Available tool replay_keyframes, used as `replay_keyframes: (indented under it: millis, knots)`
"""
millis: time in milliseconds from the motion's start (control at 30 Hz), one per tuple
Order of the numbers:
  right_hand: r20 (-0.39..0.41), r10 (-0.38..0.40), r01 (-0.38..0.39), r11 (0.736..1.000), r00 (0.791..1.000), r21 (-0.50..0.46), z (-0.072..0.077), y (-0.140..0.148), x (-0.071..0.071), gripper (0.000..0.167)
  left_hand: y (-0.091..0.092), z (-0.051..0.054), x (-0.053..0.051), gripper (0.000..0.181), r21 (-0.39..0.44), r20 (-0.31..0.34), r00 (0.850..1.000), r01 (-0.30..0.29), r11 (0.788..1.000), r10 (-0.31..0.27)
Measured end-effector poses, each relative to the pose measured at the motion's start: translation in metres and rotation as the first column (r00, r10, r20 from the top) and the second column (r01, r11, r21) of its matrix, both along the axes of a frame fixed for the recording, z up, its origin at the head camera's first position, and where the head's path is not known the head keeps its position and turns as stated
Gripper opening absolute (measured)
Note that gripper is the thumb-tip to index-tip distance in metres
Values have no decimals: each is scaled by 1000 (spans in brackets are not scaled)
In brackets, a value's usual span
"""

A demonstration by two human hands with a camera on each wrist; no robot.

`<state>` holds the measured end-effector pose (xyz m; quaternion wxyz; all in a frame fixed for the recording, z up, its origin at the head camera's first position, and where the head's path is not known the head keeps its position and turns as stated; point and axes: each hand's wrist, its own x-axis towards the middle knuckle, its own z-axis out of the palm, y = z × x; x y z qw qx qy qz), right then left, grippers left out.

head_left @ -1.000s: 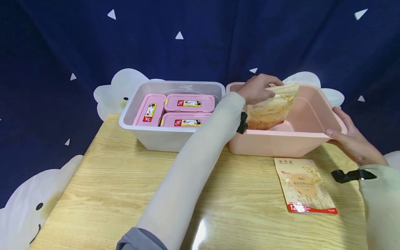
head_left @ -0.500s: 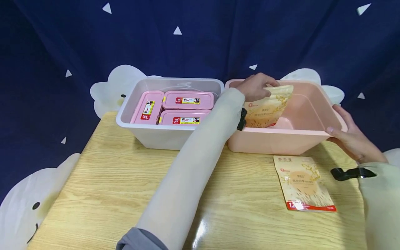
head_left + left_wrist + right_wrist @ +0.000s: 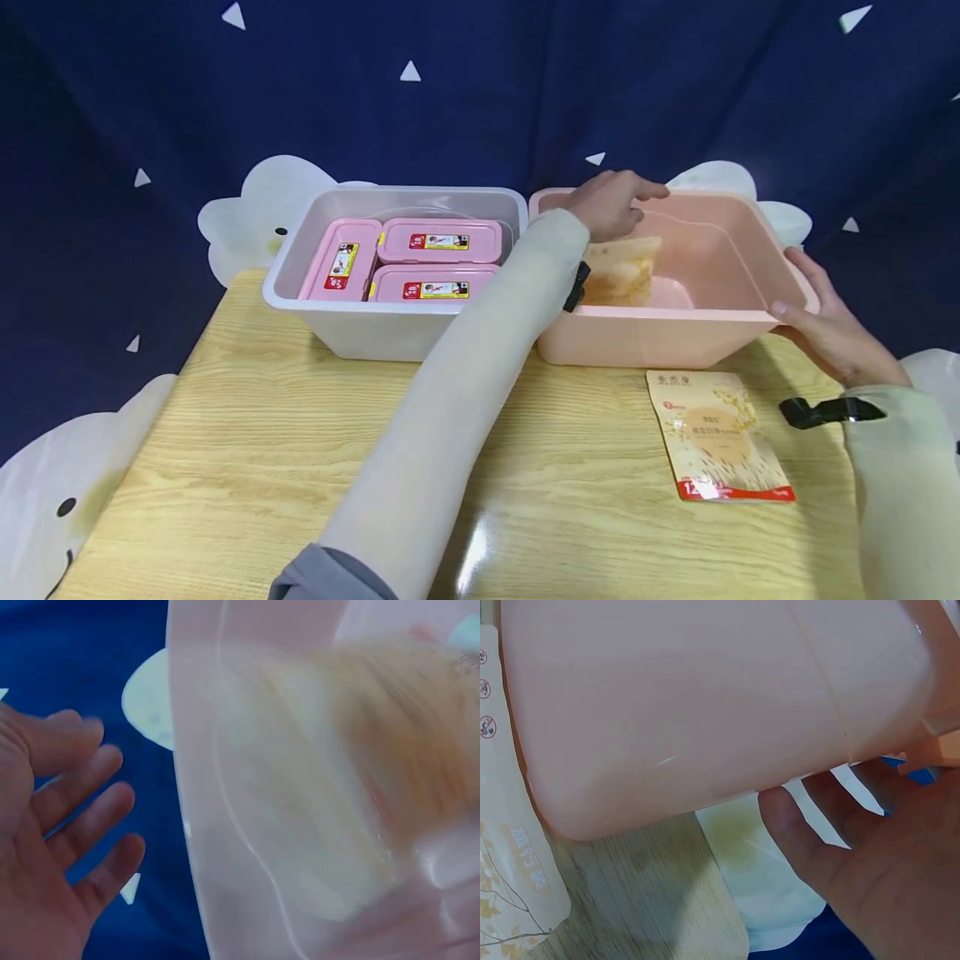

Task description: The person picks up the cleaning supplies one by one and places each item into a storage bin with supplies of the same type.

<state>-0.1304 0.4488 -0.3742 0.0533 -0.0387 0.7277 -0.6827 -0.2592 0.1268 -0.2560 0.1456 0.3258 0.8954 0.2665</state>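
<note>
My left hand (image 3: 609,205) is above the left side of the pink plastic bin (image 3: 660,337), its fingers loosely extended and holding nothing. Below it, a cream stand-up pouch (image 3: 622,271) is inside the bin, blurred in the left wrist view, where the left hand (image 3: 67,817) shows apart from it. At the bin's right end, my right hand (image 3: 836,325) grips the rim, with the thumb at the front corner and the fingers along the side. A second cream pouch (image 3: 720,437) with a red bottom band lies flat on the table before the bin.
Left of the pink bin, close against it, stands a white bin (image 3: 367,329) with several pink lidded boxes (image 3: 438,242) in it. Both stand at the back of the wooden table (image 3: 285,450), before a dark blue curtain (image 3: 480,125).
My left hand has let go of the cream pouch, which has dropped lower into the pink bin. The right hand keeps its grip on the rim. The head view has shifted slightly.
</note>
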Motion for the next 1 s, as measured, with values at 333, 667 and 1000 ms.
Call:
replay_keyframes:
  millis: [333, 667, 1000]
  knots:
    - [-18, 18, -18, 1000, 1000, -18, 1, 2, -6, 83, -17, 14, 12, 42, 51, -110, 993, 38, 998, -32]
    - [-24, 29, -29, 999, 999, -34, -1, 2, -15, 81, -18, 1, 66, 38, -109, -520, 813, 240, 965, -261]
    - [14, 22, -22, 998, 1000, 53, -1, -4, -25, 84, -3, -67, 118, 31, -270, -414, 801, 346, 899, -433]
